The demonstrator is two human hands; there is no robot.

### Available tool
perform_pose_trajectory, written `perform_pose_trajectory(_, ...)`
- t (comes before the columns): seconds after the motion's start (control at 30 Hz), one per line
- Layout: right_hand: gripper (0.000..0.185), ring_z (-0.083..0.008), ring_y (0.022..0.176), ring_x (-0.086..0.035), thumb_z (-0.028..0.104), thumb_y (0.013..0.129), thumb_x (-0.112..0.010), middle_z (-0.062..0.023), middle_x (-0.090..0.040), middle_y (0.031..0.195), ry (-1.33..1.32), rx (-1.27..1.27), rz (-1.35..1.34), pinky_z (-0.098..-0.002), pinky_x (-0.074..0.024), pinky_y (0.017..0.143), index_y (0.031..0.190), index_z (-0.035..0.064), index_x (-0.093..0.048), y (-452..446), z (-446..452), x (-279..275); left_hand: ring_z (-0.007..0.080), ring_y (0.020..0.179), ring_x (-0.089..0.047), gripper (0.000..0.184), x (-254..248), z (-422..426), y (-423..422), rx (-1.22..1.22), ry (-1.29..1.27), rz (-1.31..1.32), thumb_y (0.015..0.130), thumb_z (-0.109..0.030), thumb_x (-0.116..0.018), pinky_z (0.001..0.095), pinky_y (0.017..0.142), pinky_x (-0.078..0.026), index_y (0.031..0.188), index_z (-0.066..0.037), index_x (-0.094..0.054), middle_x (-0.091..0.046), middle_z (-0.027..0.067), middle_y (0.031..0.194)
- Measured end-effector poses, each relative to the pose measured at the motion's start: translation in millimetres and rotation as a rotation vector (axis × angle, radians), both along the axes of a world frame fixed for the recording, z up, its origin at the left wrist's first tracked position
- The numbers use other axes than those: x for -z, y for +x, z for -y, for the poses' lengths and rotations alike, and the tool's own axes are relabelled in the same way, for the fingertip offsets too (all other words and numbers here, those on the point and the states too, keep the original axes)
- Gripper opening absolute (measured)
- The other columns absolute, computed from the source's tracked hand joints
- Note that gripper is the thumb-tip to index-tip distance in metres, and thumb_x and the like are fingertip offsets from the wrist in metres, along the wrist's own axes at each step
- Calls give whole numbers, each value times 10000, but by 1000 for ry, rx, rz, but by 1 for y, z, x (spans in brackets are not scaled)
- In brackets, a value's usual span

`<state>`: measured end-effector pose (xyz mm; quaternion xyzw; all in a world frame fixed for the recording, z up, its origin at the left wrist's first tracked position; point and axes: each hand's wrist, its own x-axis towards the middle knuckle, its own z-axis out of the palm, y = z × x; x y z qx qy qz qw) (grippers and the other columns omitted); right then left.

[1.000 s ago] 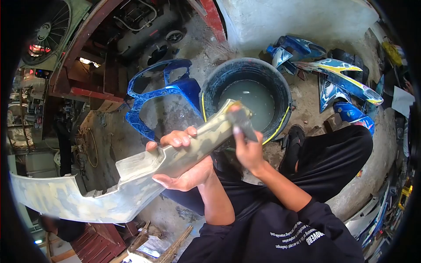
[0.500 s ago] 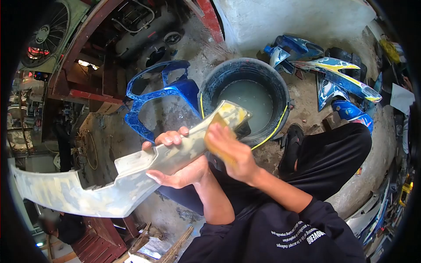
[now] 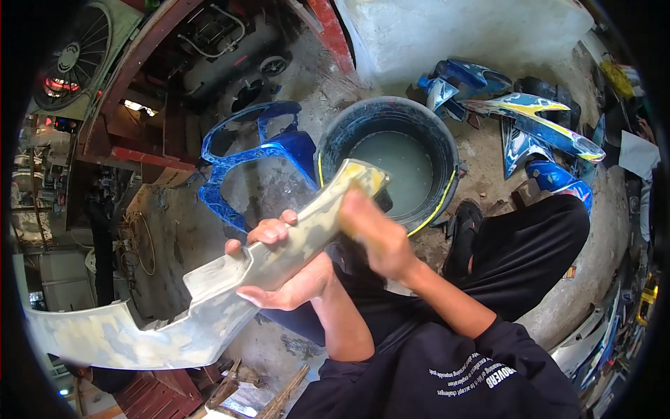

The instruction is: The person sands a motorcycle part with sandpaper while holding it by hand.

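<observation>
The fingers (image 3: 272, 231) of the left hand (image 3: 307, 278) curl over the far edge of a long, mottled grey-and-cream panel (image 3: 202, 321), with the thumb (image 3: 269, 299) along its near side, so the panel's narrower part is gripped between them, on the near-left side of the bucket (image 3: 387, 113). The panel's long axis runs aslant: its narrow, yellow-patched end shows against the bucket's opening, while the broad end reaches away from the bucket, leftward and closer to the person. The right hand (image 3: 377, 234) is nearer than the left to both that patched end and the bucket; it lies across the panel's edge just below the tip, with most of the panel stretching left from its fingers. Those are blurred, so whether they are spread or pinching something cannot be told. Right of the bucket, on its near side, are a bent leg in black trousers (image 3: 530, 248) and a dark shoe (image 3: 465, 227). Cloudy liquid (image 3: 408, 164) stands inside the bucket. Left of it lies a blue frame (image 3: 300, 150); to its right, painted pieces (image 3: 551, 130) cluster. Beyond the bucket rises a pale wall (image 3: 447, 42).
</observation>
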<state>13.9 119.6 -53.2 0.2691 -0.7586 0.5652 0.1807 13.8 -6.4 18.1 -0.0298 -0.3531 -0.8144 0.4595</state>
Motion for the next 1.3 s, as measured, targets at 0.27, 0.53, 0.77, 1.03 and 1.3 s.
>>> perform_pose_trajectory(0.27, 374, -324, 1046, -700, 107, 1008, -516, -250, -671, 1194, -44, 73, -41, -358, -538, 862, 1353, -31, -555, -9, -3, -6, 188, 801, -514, 599, 3, 4, 2, 103, -21, -44, 944, -633, -428, 461, 810, -438, 1238, -117, -504, -531, 76, 854)
perform_pose_trajectory(0.53, 438, -318, 1380, -460, 39, 963, -560, -267, -541, 1387, -230, 105, 1031, -364, -332, 1143, 1397, -10, -518, -17, -11, -5, 188, 804, -522, 600, 2, 2, 2, 48, -35, -3, 937, -629, -454, 459, 811, -440, 1239, -113, -504, -533, 75, 848)
perform_pose_trajectory(0.77, 497, -326, 1376, -462, 0, 919, -578, -206, -532, 1424, -135, -77, 172, -426, -342, 1152, 1412, 24, -519, -7, -2, 7, 184, 799, -513, 612, -1, 6, 4, -2, -40, -3, 930, -647, -444, 453, 802, -439, 1228, -117, -509, -530, 77, 840)
perform_pose_trajectory(1.03, 478, -335, 1396, -431, 13, 925, -582, -202, -533, 1426, -125, -185, 137, -436, -339, 1159, 1400, 11, -526, 1, 2, -11, 186, 787, -521, 612, 0, 4, 3, -6, -41, 11, 928, -647, -438, 471, 807, -449, 1232, -120, -504, -539, 80, 835)
perform_pose_trajectory(1.3, 435, -341, 1381, -450, 33, 958, -552, -207, -526, 1433, -242, 15, 511, -398, -328, 1155, 1390, -11, -525, -13, 6, -2, 184, 804, -518, 599, 1, -3, -1, -3, -49, 33, 935, -629, -439, 457, 811, -440, 1242, -117, -489, -540, 82, 842)
